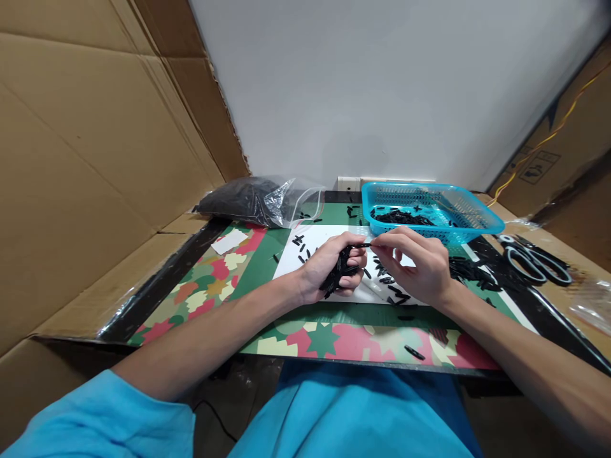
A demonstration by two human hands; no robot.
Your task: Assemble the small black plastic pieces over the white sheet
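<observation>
My left hand (321,264) is closed around a bunch of small, slim black pieces (340,275), whose ends poke out below the fingers. One such black piece (363,245) sticks out between its thumb and forefinger, pointing right. The fingertips of my right hand (422,266) pinch the far end of that piece. Under both hands lies a white sheet (284,264) with several more black pieces (398,294) scattered on it. What exactly these pieces are I cannot make out.
A blue plastic basket (482,219) with black pieces inside stands at the back right. A clear zip bag (252,198) filled with something dark lies at the back left. Scissors (537,259) rest at the right. Cardboard (95,127) walls the left side.
</observation>
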